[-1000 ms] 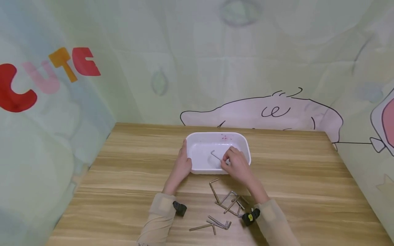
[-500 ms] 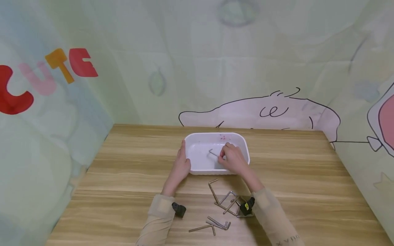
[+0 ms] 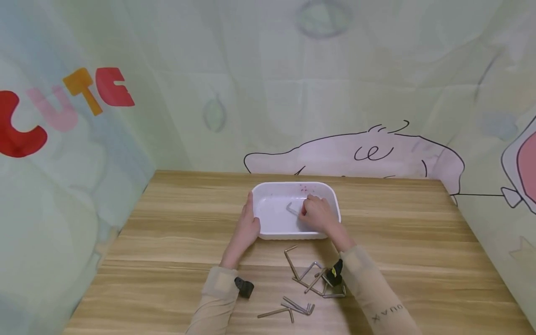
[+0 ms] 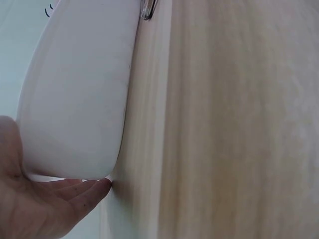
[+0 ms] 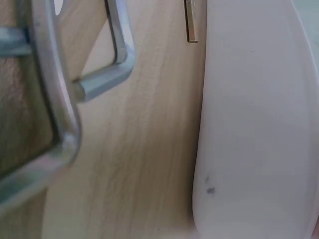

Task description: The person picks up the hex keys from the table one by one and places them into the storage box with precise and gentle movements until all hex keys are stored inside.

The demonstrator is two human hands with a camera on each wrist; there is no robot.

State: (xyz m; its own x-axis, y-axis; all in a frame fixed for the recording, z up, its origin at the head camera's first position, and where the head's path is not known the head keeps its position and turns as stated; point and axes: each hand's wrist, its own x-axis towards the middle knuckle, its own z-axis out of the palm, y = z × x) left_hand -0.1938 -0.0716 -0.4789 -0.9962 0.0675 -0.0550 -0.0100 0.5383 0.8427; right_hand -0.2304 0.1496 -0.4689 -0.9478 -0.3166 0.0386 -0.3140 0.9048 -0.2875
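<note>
A white plastic tray (image 3: pixel 270 215) stands on the wooden table. My left hand (image 3: pixel 247 226) holds its left end, thumb at the near corner and fingers along the outer wall; the left wrist view shows this hand (image 4: pixel 42 206) around the tray's end (image 4: pixel 79 94). Inside the tray, near its right side, my right hand (image 3: pixel 319 216) pinches an L-shaped hex key (image 3: pixel 292 210), whose bent end points left. The right wrist view has the tray's outer wall (image 5: pixel 254 119), but hardly any of the hand.
Several more hex keys lie loosely on the table in front of the tray: a tangled group (image 3: pixel 313 279) partly under the right wrist and a smaller group (image 3: pixel 296 305) nearer me. A printed curtain (image 3: pixel 188 93) hangs behind the table (image 3: pixel 167 246).
My right hand has reached slightly forward and lower into the tray with the hex key. Its forearm has swung a little left over the tangled group. The left hand keeps its place.
</note>
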